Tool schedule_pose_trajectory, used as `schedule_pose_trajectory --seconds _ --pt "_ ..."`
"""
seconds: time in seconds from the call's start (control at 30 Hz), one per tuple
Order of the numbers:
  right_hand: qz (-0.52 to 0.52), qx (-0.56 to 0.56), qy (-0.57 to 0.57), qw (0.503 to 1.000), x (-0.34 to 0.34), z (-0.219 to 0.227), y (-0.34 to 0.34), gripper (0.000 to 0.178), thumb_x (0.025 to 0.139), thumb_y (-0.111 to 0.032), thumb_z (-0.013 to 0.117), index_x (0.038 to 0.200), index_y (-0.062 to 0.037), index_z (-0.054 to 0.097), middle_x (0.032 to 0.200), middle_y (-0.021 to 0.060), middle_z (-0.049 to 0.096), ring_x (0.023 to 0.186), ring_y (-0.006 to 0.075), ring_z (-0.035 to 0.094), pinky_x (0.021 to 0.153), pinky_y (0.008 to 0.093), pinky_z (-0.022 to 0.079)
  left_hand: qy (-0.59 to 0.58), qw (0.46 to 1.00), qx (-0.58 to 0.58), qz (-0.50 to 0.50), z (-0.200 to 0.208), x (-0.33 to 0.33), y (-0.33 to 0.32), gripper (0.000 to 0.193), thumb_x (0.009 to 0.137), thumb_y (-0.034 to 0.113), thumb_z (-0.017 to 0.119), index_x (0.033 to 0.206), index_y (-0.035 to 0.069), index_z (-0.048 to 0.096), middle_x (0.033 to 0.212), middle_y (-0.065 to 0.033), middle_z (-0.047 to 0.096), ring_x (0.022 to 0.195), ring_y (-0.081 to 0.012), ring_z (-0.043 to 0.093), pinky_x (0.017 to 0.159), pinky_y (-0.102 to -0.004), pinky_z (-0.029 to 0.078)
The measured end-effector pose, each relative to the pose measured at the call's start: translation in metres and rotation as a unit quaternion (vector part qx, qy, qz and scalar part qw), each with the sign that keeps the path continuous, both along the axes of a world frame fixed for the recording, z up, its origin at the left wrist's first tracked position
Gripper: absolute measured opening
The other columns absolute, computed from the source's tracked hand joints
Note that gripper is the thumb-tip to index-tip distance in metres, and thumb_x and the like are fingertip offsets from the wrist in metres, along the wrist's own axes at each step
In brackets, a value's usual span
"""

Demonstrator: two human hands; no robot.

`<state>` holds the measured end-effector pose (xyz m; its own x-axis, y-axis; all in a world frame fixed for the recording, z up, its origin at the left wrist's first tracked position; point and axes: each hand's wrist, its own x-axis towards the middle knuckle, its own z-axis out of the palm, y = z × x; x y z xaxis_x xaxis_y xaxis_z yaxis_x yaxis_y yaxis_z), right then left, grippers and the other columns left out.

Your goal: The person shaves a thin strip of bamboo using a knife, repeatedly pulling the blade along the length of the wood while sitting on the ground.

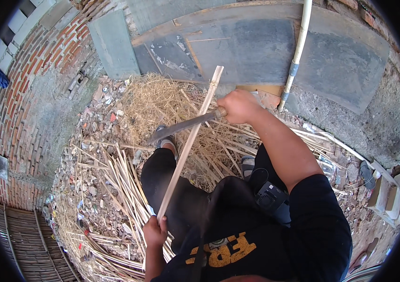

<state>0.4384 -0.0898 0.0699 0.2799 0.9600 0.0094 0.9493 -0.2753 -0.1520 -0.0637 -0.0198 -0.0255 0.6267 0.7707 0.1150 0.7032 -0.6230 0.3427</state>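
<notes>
My left hand (155,231) grips the lower end of a long bamboo strip (187,149), which slants up and away from me between my knees. In my right hand (240,107) is the wooden handle of a machete (181,127). Its dark blade points to the left and crosses the strip above its middle; whether it cuts in or only rests on the strip, I cannot tell. My right fingers wrap round the handle. Fine shavings (155,101) lie heaped on the ground beyond the blade.
Many split bamboo strips (124,188) lie to my left, over rubble. Grey boards (251,51) lean along the far wall, with a white pipe (298,51) before them. A brick wall (31,103) rises at left. A slipper (367,175) and blocks (388,199) are at right.
</notes>
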Motion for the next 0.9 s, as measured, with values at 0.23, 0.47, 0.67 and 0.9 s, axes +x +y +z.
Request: schedule_pose_trajectory --seconds 0.23,0.47,0.67,0.9 --pt "-0.254 0.082 0.07 0.961 0.043 -0.032 -0.002 0.03 0.08 -0.019 0.064 0.107 -0.0089 0.073 0.102 0.019 0.073 0.098 0.0362 0.07 0.09 0.0456 0.056 0.036 0.999 -0.016 0.018 0.007 0.011 0.005 0.044 0.095 0.039 0.064 0.073 0.002 0.053 0.064 -0.0242 0.06 0.063 -0.0473 0.062 0.058 -0.0556 0.048" --pt "-0.202 0.102 0.266 0.937 0.051 -0.041 -0.01 0.038 0.079 -0.021 0.066 0.113 -0.0044 0.071 0.11 0.0212 0.072 0.105 0.0397 0.067 0.094 0.0447 0.054 0.0 1.0 -0.009 0.011 0.0 0.009 0.003 0.044 0.095 0.039 0.065 0.072 0.004 0.054 0.062 -0.0229 0.06 0.06 -0.0471 0.062 0.055 -0.0537 0.048" --pt "-0.113 0.04 0.12 0.985 0.009 -0.009 -0.007 0.026 0.079 -0.02 0.067 0.103 -0.0107 0.072 0.099 0.0164 0.073 0.096 0.0358 0.069 0.087 0.0473 0.055 0.003 1.0 0.003 0.002 0.0 0.011 0.003 0.045 0.095 0.039 0.065 0.071 0.003 0.053 0.06 -0.0228 0.059 0.059 -0.0467 0.062 0.054 -0.0534 0.047" --pt "-0.124 -0.026 0.089 0.988 0.021 -0.005 -0.001 0.023 0.08 -0.018 0.063 0.099 -0.0111 0.073 0.096 0.0152 0.074 0.095 0.0341 0.071 0.083 0.0473 0.057 0.013 1.0 -0.01 0.006 0.002 0.008 0.002 0.045 0.097 0.038 0.062 0.072 0.002 0.052 0.059 -0.0234 0.057 0.06 -0.0476 0.061 0.055 -0.0523 0.047"
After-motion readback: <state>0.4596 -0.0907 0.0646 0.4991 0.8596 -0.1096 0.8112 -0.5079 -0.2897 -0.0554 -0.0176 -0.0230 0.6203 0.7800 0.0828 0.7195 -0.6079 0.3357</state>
